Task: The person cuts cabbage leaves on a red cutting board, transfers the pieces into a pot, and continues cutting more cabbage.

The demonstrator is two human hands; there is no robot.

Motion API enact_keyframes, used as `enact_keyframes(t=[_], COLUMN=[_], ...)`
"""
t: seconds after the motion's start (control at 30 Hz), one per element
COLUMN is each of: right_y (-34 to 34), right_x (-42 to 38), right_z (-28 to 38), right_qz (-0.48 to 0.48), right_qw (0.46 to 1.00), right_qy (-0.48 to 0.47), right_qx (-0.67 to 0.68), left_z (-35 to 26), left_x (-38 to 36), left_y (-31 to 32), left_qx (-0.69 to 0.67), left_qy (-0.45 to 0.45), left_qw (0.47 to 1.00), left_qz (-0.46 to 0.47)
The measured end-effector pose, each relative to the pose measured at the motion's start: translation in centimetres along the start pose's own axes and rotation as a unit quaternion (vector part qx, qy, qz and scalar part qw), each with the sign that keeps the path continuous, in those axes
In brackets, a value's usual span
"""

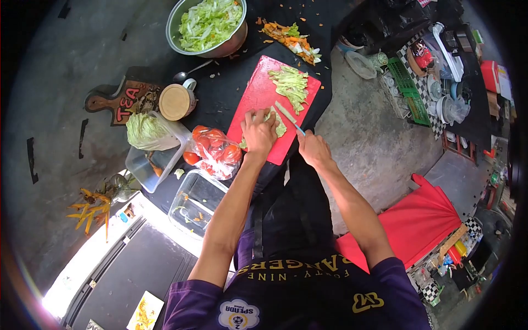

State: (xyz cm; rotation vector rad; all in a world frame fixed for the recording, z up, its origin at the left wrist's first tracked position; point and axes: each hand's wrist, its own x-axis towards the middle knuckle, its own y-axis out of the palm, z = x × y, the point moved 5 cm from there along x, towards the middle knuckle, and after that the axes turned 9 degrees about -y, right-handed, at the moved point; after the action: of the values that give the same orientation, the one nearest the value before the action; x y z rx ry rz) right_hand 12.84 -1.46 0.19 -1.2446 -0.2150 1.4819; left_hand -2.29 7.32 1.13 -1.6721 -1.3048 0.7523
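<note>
A red cutting board (256, 91) lies tilted on the dark table. My left hand (258, 132) presses on lettuce leaves (281, 127) at the board's lower middle, its fingers bent over them and partly hiding them. In my right hand (314, 147) is a knife (287, 114), held by its handle at the board's right edge; bits of green stick to the blade, which lies just right of the pressed leaves. Shredded lettuce (290, 87) is piled on the upper part of the board.
A metal pot (226, 48) of shredded lettuce stands beyond the board, with vegetable scraps (291, 41) beside it. To the left are a lidded mug (177, 102), a spoon (180, 77), a lettuce head (147, 131), bagged tomatoes (212, 148) and a clear container (195, 202).
</note>
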Motion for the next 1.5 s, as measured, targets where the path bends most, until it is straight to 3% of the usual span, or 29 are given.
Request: enact_keyframes(t=[0.1, 0.23, 0.43, 0.63, 0.73, 0.93, 1.17, 1.5], right_y=[-0.8, 0.1, 2.8, 2.5, 2.2, 1.6, 4.7, 2.0], right_x=[1.3, 0.5, -0.7, -0.2, -0.3, 0.5, -3.8, -1.1], right_z=[-0.8, 0.6, 2.0, 2.8, 3.4, 3.9, 0.8, 0.4], right_qz=[-0.035, -0.073, -0.055, -0.049, 0.006, 0.036, -0.003, -0.005], right_qw=[0.998, 0.992, 0.983, 0.991, 0.993, 0.993, 0.992, 1.0], right_qy=[0.025, -0.026, -0.015, -0.007, 0.045, 0.049, 0.08, 0.007], right_qx=[0.054, 0.096, 0.173, 0.127, 0.11, 0.099, 0.093, 0.01], left_z=[0.0, -0.3, 0.1, 0.6, 0.8, 1.4, 1.1, 1.5], left_x=[0.0, 0.4, 0.5, 1.0, 1.0, 1.3, 1.2, 0.4], left_y=[-0.1, -0.3, -0.4, -0.4, 0.2, 1.8, 1.4, -0.2], left_qx=[-0.01, -0.042, -0.117, -0.121, -0.12, -0.135, -0.116, -0.116], left_qy=[-0.006, -0.003, -0.018, 0.018, 0.006, -0.009, 0.007, -0.018], left_qw=[1.0, 0.999, 0.993, 0.992, 0.993, 0.991, 0.993, 0.993], left_qz=[-0.004, -0.008, -0.024, 0.016, 0.023, 0.023, 0.013, -0.003])
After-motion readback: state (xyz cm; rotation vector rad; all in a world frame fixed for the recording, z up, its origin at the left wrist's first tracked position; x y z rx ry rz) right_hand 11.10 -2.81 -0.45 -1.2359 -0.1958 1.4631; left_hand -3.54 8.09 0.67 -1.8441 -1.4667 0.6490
